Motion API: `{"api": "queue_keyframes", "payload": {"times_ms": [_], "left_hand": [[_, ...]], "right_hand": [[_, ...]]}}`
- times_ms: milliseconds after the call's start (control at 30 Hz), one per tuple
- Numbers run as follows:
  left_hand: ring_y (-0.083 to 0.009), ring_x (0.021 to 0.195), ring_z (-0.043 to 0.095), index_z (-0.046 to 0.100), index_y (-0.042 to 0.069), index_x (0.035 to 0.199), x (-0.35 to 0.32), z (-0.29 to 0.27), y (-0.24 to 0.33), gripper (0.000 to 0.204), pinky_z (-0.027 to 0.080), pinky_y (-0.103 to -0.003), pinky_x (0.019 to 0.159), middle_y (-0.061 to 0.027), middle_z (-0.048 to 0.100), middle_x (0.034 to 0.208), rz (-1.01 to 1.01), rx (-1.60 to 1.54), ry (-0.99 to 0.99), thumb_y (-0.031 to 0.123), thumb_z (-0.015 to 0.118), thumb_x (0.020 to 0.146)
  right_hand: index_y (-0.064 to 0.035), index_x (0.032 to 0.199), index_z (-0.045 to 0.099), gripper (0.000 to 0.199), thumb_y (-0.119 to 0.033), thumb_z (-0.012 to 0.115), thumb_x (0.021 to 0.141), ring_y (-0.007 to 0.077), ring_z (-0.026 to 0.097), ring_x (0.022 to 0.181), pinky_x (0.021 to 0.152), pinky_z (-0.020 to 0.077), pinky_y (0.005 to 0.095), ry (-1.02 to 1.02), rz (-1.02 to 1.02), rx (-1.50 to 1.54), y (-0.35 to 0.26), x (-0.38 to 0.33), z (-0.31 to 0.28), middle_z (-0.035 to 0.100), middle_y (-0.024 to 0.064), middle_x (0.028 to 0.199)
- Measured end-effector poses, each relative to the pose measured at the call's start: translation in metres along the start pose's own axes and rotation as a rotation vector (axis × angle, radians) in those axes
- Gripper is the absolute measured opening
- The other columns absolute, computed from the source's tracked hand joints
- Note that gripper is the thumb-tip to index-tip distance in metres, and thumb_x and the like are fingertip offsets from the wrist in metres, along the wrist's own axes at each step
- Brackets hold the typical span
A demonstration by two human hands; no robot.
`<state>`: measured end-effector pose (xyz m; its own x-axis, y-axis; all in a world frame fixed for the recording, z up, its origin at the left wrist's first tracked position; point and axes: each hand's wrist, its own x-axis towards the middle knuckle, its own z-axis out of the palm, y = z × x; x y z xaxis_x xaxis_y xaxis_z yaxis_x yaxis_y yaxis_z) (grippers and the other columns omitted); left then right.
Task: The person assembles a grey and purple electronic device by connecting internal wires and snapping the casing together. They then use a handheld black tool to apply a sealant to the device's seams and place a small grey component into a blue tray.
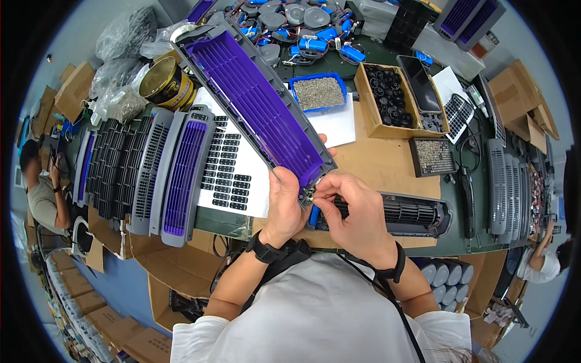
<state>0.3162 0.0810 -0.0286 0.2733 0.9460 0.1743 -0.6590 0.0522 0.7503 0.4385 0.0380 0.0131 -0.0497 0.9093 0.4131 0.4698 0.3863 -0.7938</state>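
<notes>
Scene: I look down on a crowded assembly tabletop (pixel 387 163), green with a cardboard sheet over its near part

Left hand: my left hand (pixel 284 202) grips the near end of a long grey panel with a purple louvred grille (pixel 260 100), fingers closed round its edge, the far end tilted up and away over the tabletop

Right hand: my right hand (pixel 357 209) meets the same near corner, fingers (pixel 324 192) pinched narrow on something too small to make out, right at the panel's end fitting

Below the hands: a black cylindrical blower wheel in its housing (pixel 399 213) lies on the cardboard just behind my right hand, a small blue part (pixel 313 215) at its left end

Around: a row of grey and purple grilles (pixel 175 169) stands to my left beside a white sheet of black pads (pixel 227 163); a blue tray of small fasteners (pixel 319 92) and a cardboard box of black round parts (pixel 387 97) sit farther back

Step in hand: I judge this as fitting a small piece at the panel's lower corner, mid-way rather than finished

Next move calls for: a steady left grip so the long panel does not swing, and fine fingertip pressure from the right, since the piece looks easy to drop
</notes>
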Motion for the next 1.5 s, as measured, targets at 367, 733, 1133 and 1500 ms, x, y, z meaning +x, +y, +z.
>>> {"api": "queue_keyframes", "payload": {"times_ms": [367,733,1133,1500], "left_hand": [[-0.0307,0.125,0.054,0.027,0.004,0.149,-0.0012,0.0045,0.0019,0.089,0.046,-0.047,0.104,-0.0185,0.045,0.143,0.048,0.163,0.005,0.071,0.034,0.092],[-0.0308,0.123,0.055,0.030,0.004,0.148,-0.0029,0.0024,-0.0013,0.087,0.049,-0.046,0.102,-0.0182,0.046,0.142,0.040,0.143,0.020,0.071,0.033,0.092],[-0.0290,0.125,0.054,0.027,0.004,0.146,-0.0038,0.0057,0.0001,0.085,0.047,-0.043,0.103,-0.0203,0.045,0.142,0.074,0.125,0.019,0.063,0.050,0.090],[-0.0302,0.124,0.055,0.027,0.003,0.149,-0.0010,0.0047,0.0001,0.088,0.047,-0.044,0.102,-0.0189,0.047,0.142,0.060,0.149,0.019,0.069,0.037,0.092]], "right_hand": [[-0.0070,0.092,0.052,0.025,0.004,0.067,0.076,0.0263,0.059,0.066,0.061,0.0419,0.0366,-0.040,-0.037,-0.145,-0.0060,-0.0013,-0.0001,0.061,0.0040,0.076],[-0.0056,0.094,0.050,0.027,0.005,0.066,0.076,0.0310,0.058,0.070,0.065,0.0444,0.0400,-0.047,-0.001,-0.069,-0.0034,-0.0042,0.0031,0.060,0.0086,0.079],[-0.0024,0.092,0.054,0.028,0.009,0.072,0.073,0.0227,0.064,0.070,0.064,0.0512,0.0321,-0.067,-0.022,-0.111,-0.0050,0.0004,0.0066,0.062,0.0087,0.078],[-0.0039,0.091,0.049,0.027,0.006,0.069,0.076,0.0298,0.063,0.069,0.061,0.0479,0.0391,-0.001,0.028,0.012,-0.0004,-0.0050,0.0058,0.062,0.0095,0.077]]}}
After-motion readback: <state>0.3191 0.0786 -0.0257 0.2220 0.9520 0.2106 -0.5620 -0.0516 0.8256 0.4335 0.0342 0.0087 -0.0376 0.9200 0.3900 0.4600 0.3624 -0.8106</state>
